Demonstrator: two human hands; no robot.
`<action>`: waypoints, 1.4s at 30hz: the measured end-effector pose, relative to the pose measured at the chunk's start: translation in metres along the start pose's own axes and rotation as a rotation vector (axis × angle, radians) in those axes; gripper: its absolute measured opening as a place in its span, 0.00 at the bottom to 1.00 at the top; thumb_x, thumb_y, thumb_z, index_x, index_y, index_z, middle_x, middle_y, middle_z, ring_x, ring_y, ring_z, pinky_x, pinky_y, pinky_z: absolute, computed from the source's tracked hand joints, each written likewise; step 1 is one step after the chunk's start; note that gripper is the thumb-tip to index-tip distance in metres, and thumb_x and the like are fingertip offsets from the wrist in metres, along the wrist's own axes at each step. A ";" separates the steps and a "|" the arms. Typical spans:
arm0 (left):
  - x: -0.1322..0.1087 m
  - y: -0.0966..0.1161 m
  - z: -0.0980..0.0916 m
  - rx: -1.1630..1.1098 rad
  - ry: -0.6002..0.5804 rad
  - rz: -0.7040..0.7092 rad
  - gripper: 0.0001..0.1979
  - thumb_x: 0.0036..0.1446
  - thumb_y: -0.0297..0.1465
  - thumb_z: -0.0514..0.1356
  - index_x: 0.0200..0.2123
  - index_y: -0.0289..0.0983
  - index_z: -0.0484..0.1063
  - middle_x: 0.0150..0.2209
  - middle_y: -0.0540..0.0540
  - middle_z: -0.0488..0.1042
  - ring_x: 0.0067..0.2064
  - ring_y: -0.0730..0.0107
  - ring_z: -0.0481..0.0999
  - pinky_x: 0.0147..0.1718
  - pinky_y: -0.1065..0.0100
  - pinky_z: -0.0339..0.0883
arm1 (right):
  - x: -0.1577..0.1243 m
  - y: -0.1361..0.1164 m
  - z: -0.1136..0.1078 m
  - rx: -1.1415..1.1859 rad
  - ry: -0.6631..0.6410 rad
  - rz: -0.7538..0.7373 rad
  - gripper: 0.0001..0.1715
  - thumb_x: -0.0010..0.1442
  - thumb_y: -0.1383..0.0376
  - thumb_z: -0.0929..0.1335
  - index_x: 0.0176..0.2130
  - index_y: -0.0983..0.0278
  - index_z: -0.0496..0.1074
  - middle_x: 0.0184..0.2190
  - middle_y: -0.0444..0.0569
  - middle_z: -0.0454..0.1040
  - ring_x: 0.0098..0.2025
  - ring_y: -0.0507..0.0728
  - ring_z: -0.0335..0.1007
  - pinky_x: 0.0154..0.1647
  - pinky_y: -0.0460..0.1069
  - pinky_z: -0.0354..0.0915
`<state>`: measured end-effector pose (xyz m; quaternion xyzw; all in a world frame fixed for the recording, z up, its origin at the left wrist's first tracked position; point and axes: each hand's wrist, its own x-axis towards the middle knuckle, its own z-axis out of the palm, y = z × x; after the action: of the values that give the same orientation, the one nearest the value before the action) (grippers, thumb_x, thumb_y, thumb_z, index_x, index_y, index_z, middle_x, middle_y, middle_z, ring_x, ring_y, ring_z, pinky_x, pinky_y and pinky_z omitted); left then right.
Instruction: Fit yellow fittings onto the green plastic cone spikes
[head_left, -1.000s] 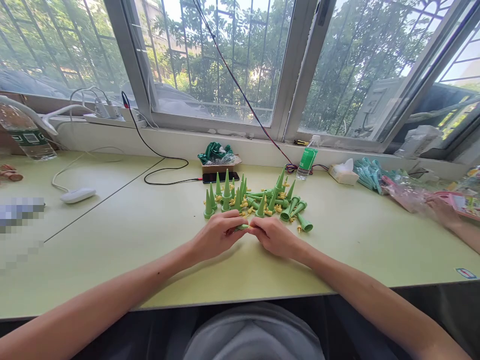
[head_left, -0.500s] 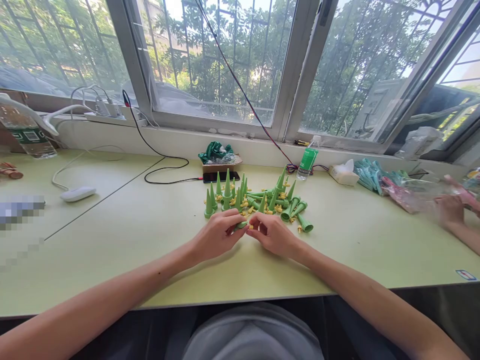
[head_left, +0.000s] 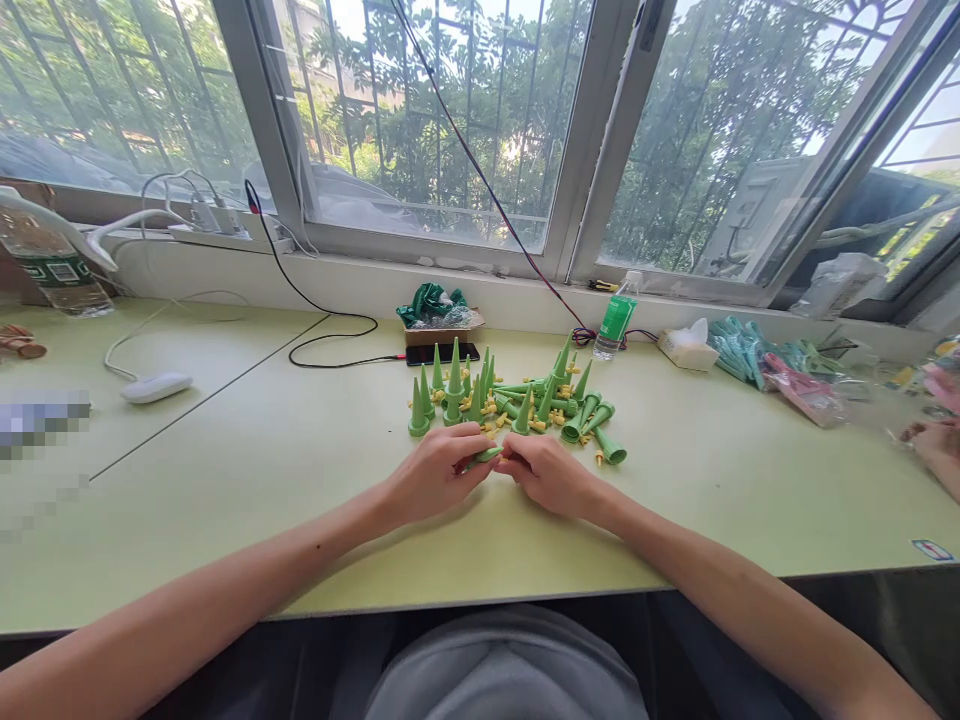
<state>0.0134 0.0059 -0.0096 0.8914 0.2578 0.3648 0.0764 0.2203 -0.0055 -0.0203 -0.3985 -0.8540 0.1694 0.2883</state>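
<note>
from far off, my left hand [head_left: 439, 468] is pinching a green cone [head_left: 486, 455] in front of the pile of cones [head_left: 523, 413]. it is pointing sideways toward my right hand [head_left: 547, 472], whose fingers are curling; i cannot tell if they are gripping anything.

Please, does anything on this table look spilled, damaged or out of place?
I see nothing spilled or damaged. Some green cones lie on their sides beside upright ones, which looks untidy. At far left, a pixelated patch looks odd, hiding detail.
</note>
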 end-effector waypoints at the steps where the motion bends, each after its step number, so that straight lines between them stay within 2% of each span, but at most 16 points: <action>1: 0.000 0.000 0.000 0.001 0.002 0.002 0.10 0.63 0.28 0.58 0.28 0.35 0.73 0.24 0.53 0.63 0.23 0.78 0.60 0.23 0.74 0.55 | 0.000 0.000 0.000 -0.007 -0.007 -0.006 0.13 0.68 0.66 0.65 0.30 0.62 0.63 0.25 0.43 0.69 0.26 0.52 0.61 0.30 0.46 0.54; 8: 0.000 -0.001 0.001 0.000 0.009 0.011 0.15 0.62 0.27 0.58 0.21 0.35 0.65 0.22 0.53 0.60 0.23 0.78 0.58 0.23 0.73 0.54 | -0.001 0.004 0.001 -0.087 -0.039 -0.027 0.11 0.68 0.66 0.64 0.32 0.62 0.66 0.27 0.46 0.73 0.28 0.54 0.65 0.31 0.47 0.55; 13: 0.001 0.000 0.001 0.022 0.005 -0.018 0.13 0.62 0.28 0.58 0.24 0.35 0.69 0.23 0.53 0.62 0.24 0.77 0.60 0.23 0.73 0.55 | 0.000 0.000 0.000 0.008 -0.015 0.033 0.06 0.64 0.67 0.69 0.34 0.62 0.67 0.27 0.43 0.72 0.28 0.52 0.65 0.31 0.46 0.56; 16: 0.001 0.001 0.001 0.014 0.010 -0.035 0.13 0.63 0.29 0.58 0.24 0.35 0.70 0.22 0.53 0.62 0.23 0.77 0.59 0.23 0.72 0.55 | 0.000 -0.002 -0.001 0.055 -0.006 0.050 0.07 0.61 0.68 0.71 0.35 0.62 0.67 0.27 0.41 0.71 0.27 0.51 0.64 0.31 0.46 0.56; 24: 0.001 -0.001 0.003 0.010 -0.005 -0.037 0.18 0.62 0.29 0.58 0.20 0.36 0.59 0.21 0.54 0.59 0.23 0.78 0.57 0.23 0.72 0.52 | 0.000 -0.001 -0.001 -0.039 -0.043 0.017 0.11 0.62 0.70 0.70 0.31 0.63 0.64 0.25 0.41 0.68 0.28 0.51 0.61 0.31 0.45 0.54; 33: 0.000 -0.002 0.001 -0.009 -0.054 -0.096 0.18 0.61 0.29 0.58 0.21 0.36 0.57 0.21 0.54 0.60 0.23 0.78 0.57 0.24 0.72 0.52 | -0.001 0.000 -0.001 -0.152 -0.078 0.005 0.09 0.65 0.67 0.68 0.32 0.63 0.66 0.27 0.44 0.70 0.29 0.52 0.62 0.31 0.46 0.51; 42: 0.002 -0.002 0.001 -0.010 -0.046 -0.090 0.18 0.61 0.29 0.58 0.20 0.36 0.56 0.21 0.54 0.59 0.23 0.78 0.57 0.24 0.71 0.51 | -0.001 -0.003 -0.003 -0.176 -0.098 -0.019 0.10 0.67 0.67 0.66 0.32 0.64 0.66 0.27 0.45 0.71 0.28 0.52 0.62 0.31 0.46 0.50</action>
<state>0.0146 0.0085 -0.0092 0.8866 0.2941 0.3417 0.1033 0.2207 -0.0079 -0.0168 -0.4055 -0.8824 0.1103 0.2117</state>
